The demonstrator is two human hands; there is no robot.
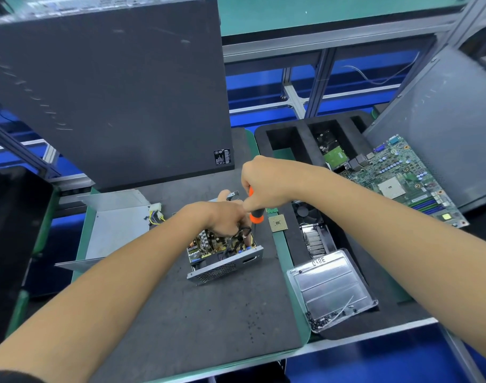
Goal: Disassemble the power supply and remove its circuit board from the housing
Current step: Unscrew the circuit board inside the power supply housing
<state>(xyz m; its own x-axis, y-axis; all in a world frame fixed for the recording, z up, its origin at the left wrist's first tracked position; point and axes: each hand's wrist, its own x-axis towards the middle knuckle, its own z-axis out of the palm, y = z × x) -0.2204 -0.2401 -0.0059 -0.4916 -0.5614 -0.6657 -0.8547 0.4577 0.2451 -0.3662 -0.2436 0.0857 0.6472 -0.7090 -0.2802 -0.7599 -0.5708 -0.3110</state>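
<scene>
The open power supply housing (225, 268) sits on the dark mat at the middle, its vented silver wall facing me. Inside lies the circuit board (208, 246) with black wires over its right side. My left hand (221, 217) reaches into the back of the housing, fingers curled down among the wires and parts; what they grip is hidden. My right hand (264, 183) grips an orange and black screwdriver (255, 211), held upright over the housing's back right corner. The screwdriver tip is hidden behind the wires.
The removed metal cover (112, 230) lies to the left with a white connector (155, 209). A CPU chip (277, 223) lies right of the housing. A clear tray (330, 288) holds several screws. A motherboard (407, 181), a heatsink (315, 239) and a dark computer case (112, 87) surround the work.
</scene>
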